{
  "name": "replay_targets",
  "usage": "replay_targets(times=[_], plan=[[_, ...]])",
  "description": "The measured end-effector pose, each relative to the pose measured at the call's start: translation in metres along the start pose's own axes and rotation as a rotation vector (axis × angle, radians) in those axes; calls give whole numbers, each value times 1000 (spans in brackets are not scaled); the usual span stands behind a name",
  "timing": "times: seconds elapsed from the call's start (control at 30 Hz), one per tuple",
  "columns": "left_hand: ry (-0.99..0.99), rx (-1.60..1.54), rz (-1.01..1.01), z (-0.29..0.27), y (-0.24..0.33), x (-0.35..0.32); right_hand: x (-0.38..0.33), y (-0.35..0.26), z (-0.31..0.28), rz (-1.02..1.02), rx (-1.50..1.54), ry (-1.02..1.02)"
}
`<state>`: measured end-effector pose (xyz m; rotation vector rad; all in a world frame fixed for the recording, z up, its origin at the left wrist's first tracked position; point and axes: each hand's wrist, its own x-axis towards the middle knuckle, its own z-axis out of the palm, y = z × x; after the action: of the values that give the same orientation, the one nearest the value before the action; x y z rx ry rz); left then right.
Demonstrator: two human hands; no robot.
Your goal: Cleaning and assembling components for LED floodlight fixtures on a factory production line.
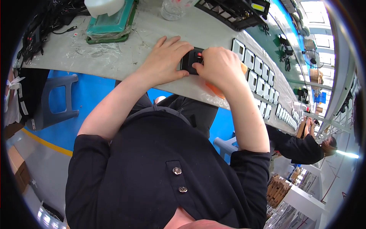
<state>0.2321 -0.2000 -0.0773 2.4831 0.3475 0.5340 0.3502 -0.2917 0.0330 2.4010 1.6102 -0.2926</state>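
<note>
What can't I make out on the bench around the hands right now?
All in the head view:
Black flat object: its right side is hidden by the right hand.
Small red piece: too small to identify, partly behind that hand.
Orange item: largely covered by the right hand and wrist; shape unclear.
Clear container: top cut off by the upper edge.

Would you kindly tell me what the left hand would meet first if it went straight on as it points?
The left hand would probably meet the flat black device first, already right beside its thumb and fingers; whether they touch is unclear.
</note>
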Motion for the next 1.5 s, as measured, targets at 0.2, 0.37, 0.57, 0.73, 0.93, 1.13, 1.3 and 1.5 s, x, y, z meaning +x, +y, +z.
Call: replay_targets(times=[0.2, 0.37, 0.57, 0.73, 0.93, 1.13, 1.3, 1.5], plan=[[-54, 128, -33, -3, 9, 3, -16, 43, 33, -4, 183, 158], [-42, 80, 0, 8, 11, 9, -17, 60, 69, 9, 429, 191], [-73, 20, -7, -3, 11, 14, -19, 60, 88, -13, 414, 349], [80, 27, 20, 10, 8, 4, -41, 46, 72, 77, 395, 251], [101, -259, -145, -49, -5, -40, -59, 21, 20, -128, 736, -81], [262, -299, -325, -132, -32, -81, 1, -43, 3, -245, 643, 14], [249, -191, -385, -150, -77, -76, 60, -100, 11, -305, 745, 144], [290, -311, -348, -145, -136, -56, 100, -125, 28, -161, 955, 190]])
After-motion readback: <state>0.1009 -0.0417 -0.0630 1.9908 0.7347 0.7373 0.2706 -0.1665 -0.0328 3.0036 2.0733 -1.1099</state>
